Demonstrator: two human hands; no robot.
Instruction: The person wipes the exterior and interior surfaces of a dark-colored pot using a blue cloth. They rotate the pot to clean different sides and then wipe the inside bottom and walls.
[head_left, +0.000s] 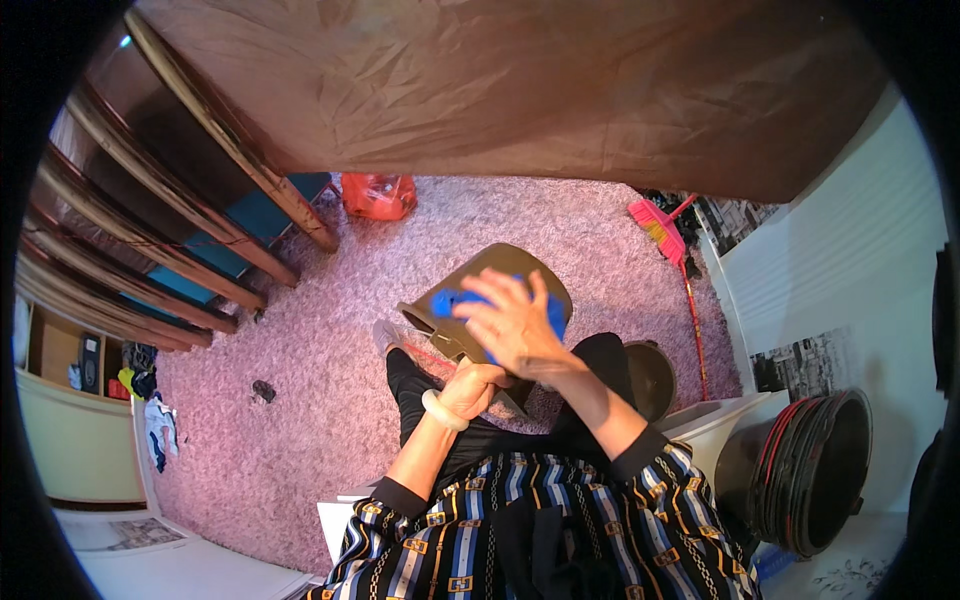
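Note:
A dark olive-brown plastic bucket (510, 259) lies tilted on its side before me, above my lap. My left hand (474, 386), with a pale bangle at the wrist, grips the bucket at its near rim. My right hand (506, 319) is spread over the bucket's outer wall, its fingers apart and somewhat blurred. Under that palm lies a blue cloth (555, 311) against the wall; whether any finger grips it cannot be told.
Another dark bucket (651, 379) stands by my right knee. A stack of nested buckets (814, 472) lies at the right. A pink broom (660, 229) leans near the wall. A red plastic bag (379, 196) sits on the carpet (300, 360). Wooden poles (225, 142) stand at left.

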